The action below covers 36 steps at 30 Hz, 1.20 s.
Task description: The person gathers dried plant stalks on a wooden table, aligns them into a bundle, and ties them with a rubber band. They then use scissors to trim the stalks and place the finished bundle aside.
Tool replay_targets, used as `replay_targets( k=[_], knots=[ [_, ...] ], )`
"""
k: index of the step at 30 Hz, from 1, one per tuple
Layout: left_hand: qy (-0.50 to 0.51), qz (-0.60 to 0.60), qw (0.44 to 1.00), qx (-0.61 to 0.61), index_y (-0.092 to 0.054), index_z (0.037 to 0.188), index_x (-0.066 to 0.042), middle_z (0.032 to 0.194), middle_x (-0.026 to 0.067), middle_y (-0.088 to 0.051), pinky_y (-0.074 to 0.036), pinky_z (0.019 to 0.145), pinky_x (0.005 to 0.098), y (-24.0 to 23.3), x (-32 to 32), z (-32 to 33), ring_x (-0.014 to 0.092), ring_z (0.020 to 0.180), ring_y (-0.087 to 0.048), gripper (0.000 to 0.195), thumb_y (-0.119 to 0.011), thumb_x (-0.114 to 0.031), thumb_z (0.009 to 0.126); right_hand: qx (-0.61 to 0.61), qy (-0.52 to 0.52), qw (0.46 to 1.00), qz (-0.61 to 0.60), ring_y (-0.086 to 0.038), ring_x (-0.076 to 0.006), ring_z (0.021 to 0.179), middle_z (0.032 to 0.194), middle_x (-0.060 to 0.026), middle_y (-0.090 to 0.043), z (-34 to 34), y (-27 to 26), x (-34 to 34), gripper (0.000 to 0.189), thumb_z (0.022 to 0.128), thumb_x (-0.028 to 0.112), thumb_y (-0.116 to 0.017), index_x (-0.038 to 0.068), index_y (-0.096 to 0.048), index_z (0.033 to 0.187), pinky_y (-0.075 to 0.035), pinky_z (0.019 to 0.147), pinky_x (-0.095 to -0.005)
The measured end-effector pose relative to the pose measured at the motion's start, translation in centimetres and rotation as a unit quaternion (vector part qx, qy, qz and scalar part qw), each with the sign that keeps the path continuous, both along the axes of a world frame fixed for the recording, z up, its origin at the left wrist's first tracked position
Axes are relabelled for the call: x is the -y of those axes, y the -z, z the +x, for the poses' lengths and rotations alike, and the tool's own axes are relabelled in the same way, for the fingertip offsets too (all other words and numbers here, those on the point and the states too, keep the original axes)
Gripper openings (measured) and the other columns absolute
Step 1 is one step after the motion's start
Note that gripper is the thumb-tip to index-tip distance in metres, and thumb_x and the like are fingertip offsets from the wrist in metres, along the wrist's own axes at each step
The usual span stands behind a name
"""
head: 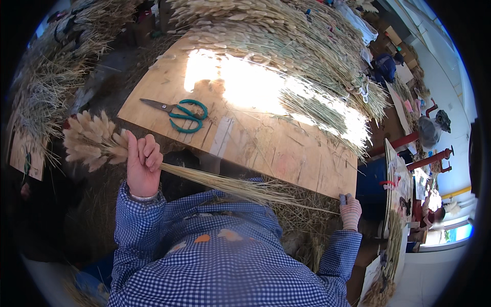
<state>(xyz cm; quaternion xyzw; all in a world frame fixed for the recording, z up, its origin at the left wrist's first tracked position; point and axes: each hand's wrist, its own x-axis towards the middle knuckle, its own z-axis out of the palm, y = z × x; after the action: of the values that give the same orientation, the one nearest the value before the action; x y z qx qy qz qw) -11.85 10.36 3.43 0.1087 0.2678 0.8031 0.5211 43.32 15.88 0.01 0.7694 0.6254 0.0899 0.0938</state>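
My left hand [144, 165] is closed around a bunch of dried bunny-tail grass [92, 140], just below its fluffy cream heads. The heads point left, and the pale stems [218, 184] run right across the front of my body, fanning out toward their ends. At the far right, my right hand [350, 212], in a striped glove with greyish fingertips, is closed at the end of one long stem that reaches past the others. Its fingers overlap the near right corner of the wooden board [245, 142]; whether they touch it is unclear. Green-handled scissors [180, 115] lie on the board, blades pointing left.
A deep heap of bunny-tail grass [268, 34] covers the board's far side, partly in glaring sunlight. Another pile [61, 69] stands at left. Loose straw [307, 226] lies below the near edge. Red pipes [429, 159] and a person [431, 215] are at right.
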Motion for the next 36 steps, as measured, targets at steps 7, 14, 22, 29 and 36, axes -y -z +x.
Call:
replay_targets(
  k=[7,14,22,29,36],
  knots=[
    [0.047,0.019,0.998,-0.04,-0.026,0.06,-0.016,0.058,-0.0044,-0.027,-0.018,0.04,0.0193,-1.5,-1.5,2.8,0.004,0.047,-0.019,0.049,-0.034,-0.041,0.101,-0.479,-0.274,0.819,0.155,-0.064,-0.0311,0.083,0.094,-0.0172,-0.066,-16.1,-4.8,-1.1,0.021,0.088,0.014,-0.057,0.0,-0.062,0.104,-0.051,0.075,-0.0352],
    [0.03,0.035,0.997,-0.062,-0.027,0.061,-0.017,0.057,-0.0051,-0.027,-0.018,0.04,0.0201,-4.2,-2.2,5.9,0.004,0.046,-0.019,0.047,-0.034,-0.04,0.101,-0.444,-0.494,0.746,0.058,-0.059,-0.0344,0.091,0.102,-0.0209,-0.059,-36.5,-6.2,2.2,0.047,0.08,0.019,-0.06,-0.004,-0.048,0.119,-0.048,0.079,-0.0399],
    [0.181,0.077,0.979,-0.046,-0.055,0.091,-0.006,0.059,-0.0053,-0.036,-0.027,0.048,0.0209,-0.8,-2.8,6.1,0.005,0.046,-0.027,0.041,-0.036,-0.041,0.1,-0.364,-0.456,0.81,-0.07,-0.059,-0.0332,0.062,0.069,-0.0181,-0.059,-34.0,-3.8,1.1,0.023,0.088,0.02,-0.053,-0.001,-0.054,0.096,-0.045,0.053,-0.0401],
    [0.304,0.224,0.925,-0.034,-0.063,0.083,-0.002,0.056,0.0051,-0.045,-0.038,0.055,0.0284,2.7,-3.2,7.7,0.019,0.05,-0.04,0.065,-0.021,-0.049,0.1,-0.615,-0.164,0.556,-0.535,-0.043,-0.0061,0.046,0.055,0.0019,-0.048,-30.7,-4.5,-1.5,0.045,0.094,0.041,-0.05,-0.001,-0.061,0.084,-0.034,0.042,-0.0209],
    [0.273,0.122,0.953,0.035,-0.029,0.05,-0.012,0.048,-0.0011,-0.023,-0.015,0.041,0.0258,4.4,-2.0,4.7,0.01,0.043,-0.02,0.065,-0.019,-0.054,0.098,-0.584,-0.339,0.61,-0.414,-0.058,-0.0172,0.066,0.073,-0.0091,-0.059,-32.0,-3.1,-1.8,0.033,0.092,0.029,-0.051,-0.002,-0.061,0.095,-0.047,0.061,-0.0278]
  ],
)
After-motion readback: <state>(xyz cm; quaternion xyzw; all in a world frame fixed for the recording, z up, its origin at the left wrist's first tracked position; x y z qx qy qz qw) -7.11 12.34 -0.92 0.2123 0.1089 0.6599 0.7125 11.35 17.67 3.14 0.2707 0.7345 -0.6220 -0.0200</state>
